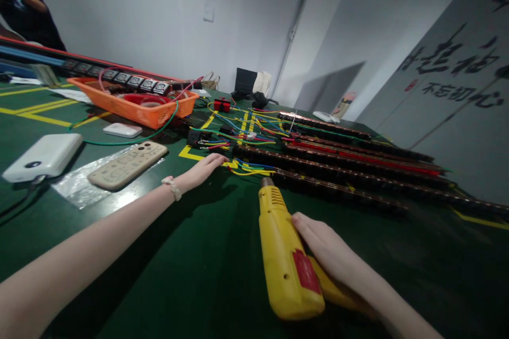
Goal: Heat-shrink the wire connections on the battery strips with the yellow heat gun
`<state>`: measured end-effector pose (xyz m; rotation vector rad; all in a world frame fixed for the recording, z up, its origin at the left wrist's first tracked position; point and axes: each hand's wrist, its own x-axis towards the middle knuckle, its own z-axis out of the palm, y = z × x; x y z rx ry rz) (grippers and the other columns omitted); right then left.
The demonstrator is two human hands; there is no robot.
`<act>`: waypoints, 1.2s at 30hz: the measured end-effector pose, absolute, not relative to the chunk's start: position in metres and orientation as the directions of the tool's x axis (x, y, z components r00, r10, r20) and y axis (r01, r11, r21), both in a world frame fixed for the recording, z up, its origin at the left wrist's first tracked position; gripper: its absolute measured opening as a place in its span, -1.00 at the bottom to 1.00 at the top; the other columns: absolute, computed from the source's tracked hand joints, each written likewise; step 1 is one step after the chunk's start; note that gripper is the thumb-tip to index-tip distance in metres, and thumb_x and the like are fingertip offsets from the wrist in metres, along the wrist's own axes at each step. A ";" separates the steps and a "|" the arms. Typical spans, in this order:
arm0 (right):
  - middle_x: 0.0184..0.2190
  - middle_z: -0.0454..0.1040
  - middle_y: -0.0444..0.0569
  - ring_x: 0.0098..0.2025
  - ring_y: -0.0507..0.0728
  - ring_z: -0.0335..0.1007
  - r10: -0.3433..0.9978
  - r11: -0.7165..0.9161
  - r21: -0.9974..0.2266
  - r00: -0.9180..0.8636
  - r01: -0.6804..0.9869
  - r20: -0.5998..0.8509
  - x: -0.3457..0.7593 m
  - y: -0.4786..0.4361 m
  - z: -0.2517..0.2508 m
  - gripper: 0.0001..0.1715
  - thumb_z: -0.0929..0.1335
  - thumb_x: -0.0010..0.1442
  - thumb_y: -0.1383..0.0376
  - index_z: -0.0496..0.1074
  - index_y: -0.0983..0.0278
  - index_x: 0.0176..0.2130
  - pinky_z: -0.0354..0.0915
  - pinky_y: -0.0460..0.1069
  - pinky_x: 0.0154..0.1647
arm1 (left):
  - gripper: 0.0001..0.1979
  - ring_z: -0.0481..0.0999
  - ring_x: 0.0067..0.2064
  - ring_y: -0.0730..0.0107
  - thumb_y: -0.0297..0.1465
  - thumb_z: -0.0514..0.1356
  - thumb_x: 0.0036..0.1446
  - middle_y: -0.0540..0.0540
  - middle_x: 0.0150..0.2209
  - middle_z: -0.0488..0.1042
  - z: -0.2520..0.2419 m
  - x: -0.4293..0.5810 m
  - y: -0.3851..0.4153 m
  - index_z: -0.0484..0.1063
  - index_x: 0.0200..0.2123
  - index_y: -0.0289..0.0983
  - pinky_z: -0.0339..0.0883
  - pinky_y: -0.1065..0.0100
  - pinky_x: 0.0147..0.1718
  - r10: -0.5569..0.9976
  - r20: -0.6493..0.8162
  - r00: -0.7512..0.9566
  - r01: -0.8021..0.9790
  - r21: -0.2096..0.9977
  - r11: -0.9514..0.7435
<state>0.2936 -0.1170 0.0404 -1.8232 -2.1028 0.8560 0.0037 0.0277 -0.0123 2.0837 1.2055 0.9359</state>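
My right hand [324, 246] is wrapped around a yellow heat gun [280, 238] with a red panel on its side. The metal nozzle points away from me, just short of a bundle of yellow, blue and green wires [254, 168]. These wires come out of the left end of the nearest long dark strip [342, 190]. At their free ends, my left hand [202, 170] has its fingers together, the tips pinched at the wires. What exactly lies between the fingertips is small and partly hidden. A pale bracelet circles the left wrist.
More long strips [369, 167] with coloured wires lie behind on the green table [178, 275]. To the left are a phone [127, 165] on a plastic bag, a white power bank [43, 156] and an orange basket [135, 108]. A person [29, 16] is at the far left.
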 end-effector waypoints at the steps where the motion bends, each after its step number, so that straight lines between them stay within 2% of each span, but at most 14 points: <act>1: -0.31 0.45 0.00 -0.31 0.12 0.34 0.955 0.021 -0.585 -0.190 0.811 -0.228 0.292 -0.110 0.038 -0.37 0.00 0.23 -0.07 0.38 0.27 -0.31 0.20 -0.03 -0.30 | -0.59 0.31 -0.03 0.31 -0.14 -0.10 0.17 -0.11 -0.07 0.35 -0.014 -0.002 0.023 0.30 -0.09 -0.26 0.17 0.28 -0.01 0.875 0.294 0.383 0.521 0.714 -0.468; 3: -0.35 0.46 0.05 -0.36 0.12 0.34 0.954 -0.063 -0.576 -0.121 0.815 -0.275 0.290 -0.098 0.034 -0.29 0.00 0.20 -0.12 0.40 0.32 -0.36 0.18 -0.04 -0.36 | -0.59 0.28 0.00 0.26 -0.13 0.04 0.08 -0.13 -0.05 0.32 -0.017 -0.012 0.015 0.31 -0.08 -0.25 0.13 0.23 0.04 0.812 0.312 0.493 0.557 0.604 -0.570; 5: -0.39 0.46 0.09 -0.41 0.12 0.33 0.948 -0.109 -0.555 -0.082 0.825 -0.308 0.289 -0.092 0.031 -0.22 0.00 0.16 -0.17 0.41 0.35 -0.42 0.16 -0.04 -0.41 | -0.62 0.27 0.01 0.25 -0.16 0.07 0.06 -0.14 -0.05 0.31 -0.020 -0.019 0.010 0.34 -0.11 -0.25 0.12 0.21 0.05 0.776 0.320 0.543 0.574 0.534 -0.622; 9: -0.41 0.46 0.11 -0.41 0.14 0.35 0.946 -0.103 -0.522 -0.079 0.847 -0.316 0.292 -0.091 0.029 -0.16 -0.03 0.13 -0.21 0.42 0.35 -0.46 0.16 -0.03 -0.42 | -0.69 0.29 -0.02 0.31 -0.21 0.06 0.09 -0.13 -0.08 0.31 -0.024 -0.025 0.013 0.37 -0.16 -0.25 0.14 0.23 0.03 0.778 0.346 0.524 0.589 0.512 -0.625; 13: -0.37 0.47 0.11 -0.36 0.16 0.36 0.954 -0.069 -0.489 -0.086 0.869 -0.286 0.296 -0.090 0.026 -0.13 -0.05 0.12 -0.23 0.44 0.32 -0.43 0.18 -0.02 -0.38 | -0.71 0.31 -0.04 0.28 -0.23 0.04 0.11 -0.12 -0.11 0.33 -0.029 -0.021 0.021 0.36 -0.15 -0.23 0.18 0.18 -0.01 0.788 0.376 0.488 0.639 0.461 -0.616; 16: -0.33 0.47 0.12 -0.33 0.18 0.36 0.954 -0.075 -0.481 -0.078 0.874 -0.291 0.297 -0.087 0.024 -0.13 -0.05 0.12 -0.23 0.46 0.31 -0.39 0.19 0.00 -0.35 | -0.68 0.32 -0.04 0.26 -0.25 0.01 0.13 -0.14 -0.10 0.33 -0.032 -0.009 0.028 0.31 -0.09 -0.26 0.21 0.17 -0.03 0.788 0.432 0.439 0.662 0.438 -0.608; 19: -0.32 0.46 0.11 -0.32 0.19 0.36 0.959 -0.095 -0.459 -0.042 0.884 -0.281 0.297 -0.083 0.026 -0.14 -0.05 0.12 -0.22 0.46 0.30 -0.37 0.18 0.02 -0.32 | -0.63 0.26 0.03 0.28 -0.29 -0.04 0.16 -0.17 -0.02 0.28 -0.032 0.006 0.036 0.22 0.01 -0.29 0.16 0.20 0.03 0.765 0.492 0.416 0.644 0.435 -0.630; 25: -0.35 0.45 0.13 -0.34 0.19 0.35 0.967 -0.107 -0.398 0.003 0.911 -0.253 0.297 -0.075 0.028 -0.12 -0.09 0.13 -0.21 0.44 0.32 -0.42 0.16 0.02 -0.33 | -0.67 0.33 -0.08 0.28 -0.31 -0.03 0.15 -0.16 -0.12 0.34 -0.032 0.014 0.044 0.32 -0.05 -0.27 0.23 0.21 -0.06 0.760 0.434 0.484 0.688 0.348 -0.637; 31: -0.38 0.46 0.10 -0.37 0.16 0.35 0.974 -0.079 -0.430 -0.021 0.900 -0.224 0.299 -0.071 0.023 -0.14 -0.08 0.15 -0.20 0.43 0.31 -0.43 0.16 0.00 -0.36 | -0.62 0.22 0.07 0.27 -0.29 -0.05 0.17 -0.11 0.12 0.18 -0.033 0.016 0.042 0.23 0.05 -0.21 0.11 0.19 0.04 0.702 0.429 0.569 0.656 0.278 -0.702; 33: -0.39 0.46 0.10 -0.39 0.16 0.35 0.977 -0.073 -0.428 -0.023 0.901 -0.214 0.300 -0.071 0.021 -0.14 -0.08 0.15 -0.20 0.42 0.32 -0.44 0.16 -0.01 -0.38 | -0.61 0.25 0.02 0.28 -0.29 -0.06 0.18 -0.11 0.06 0.25 -0.032 0.017 0.040 0.21 0.07 -0.21 0.14 0.21 0.00 0.703 0.415 0.578 0.655 0.279 -0.703; 36: -0.38 0.46 0.11 -0.38 0.15 0.35 0.979 -0.071 -0.447 -0.025 0.892 -0.204 0.299 -0.071 0.020 -0.14 -0.08 0.15 -0.20 0.42 0.34 -0.42 0.18 -0.01 -0.37 | -0.66 0.30 -0.11 0.28 -0.31 -0.07 0.18 -0.12 -0.14 0.36 -0.028 0.018 0.035 0.32 -0.04 -0.23 0.20 0.22 -0.10 0.700 0.448 0.556 0.678 0.244 -0.694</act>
